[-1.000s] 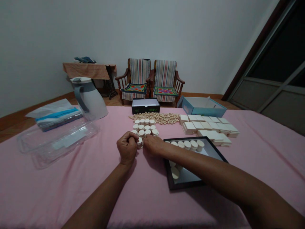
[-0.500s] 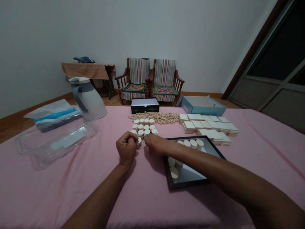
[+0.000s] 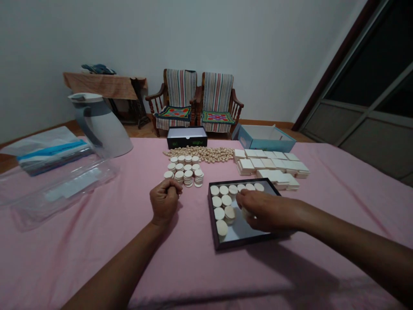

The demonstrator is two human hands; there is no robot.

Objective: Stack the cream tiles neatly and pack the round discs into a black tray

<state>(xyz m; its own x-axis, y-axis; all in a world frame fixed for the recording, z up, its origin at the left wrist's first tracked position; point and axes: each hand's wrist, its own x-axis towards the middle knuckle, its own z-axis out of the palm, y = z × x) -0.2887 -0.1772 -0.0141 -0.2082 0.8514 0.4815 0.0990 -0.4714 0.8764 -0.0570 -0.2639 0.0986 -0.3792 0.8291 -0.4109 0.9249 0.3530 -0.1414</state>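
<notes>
My right hand (image 3: pixel 266 211) is over a black-rimmed shallow tray (image 3: pixel 215 245), fingers closed round a stack of round pale wooden discs (image 3: pixel 247 214), partly hidden by the hand. Similar disc stacks (image 3: pixel 219 213) stand in the tray along its left side and far edge. My left hand (image 3: pixel 165 200) rests on the pink cloth as a loose fist, and nothing shows in it. Just beyond that fist, more disc stacks (image 3: pixel 188 178) stand in rows on the cloth.
Small wooden beads (image 3: pixel 203 153) lie heaped before a black box (image 3: pixel 187 140). Square pale tiles (image 3: pixel 274 165) are stacked at the right, near a blue box (image 3: pixel 266 140). A jug (image 3: pixel 108 129), a tissue pack (image 3: pixel 53 155) and a clear plastic container (image 3: pixel 71 185) occupy the left.
My right hand has moved from the disc stacks on the cloth to above the tray, carrying a stack. My left hand stays a fist, now apart from the discs. The view has shifted slightly.
</notes>
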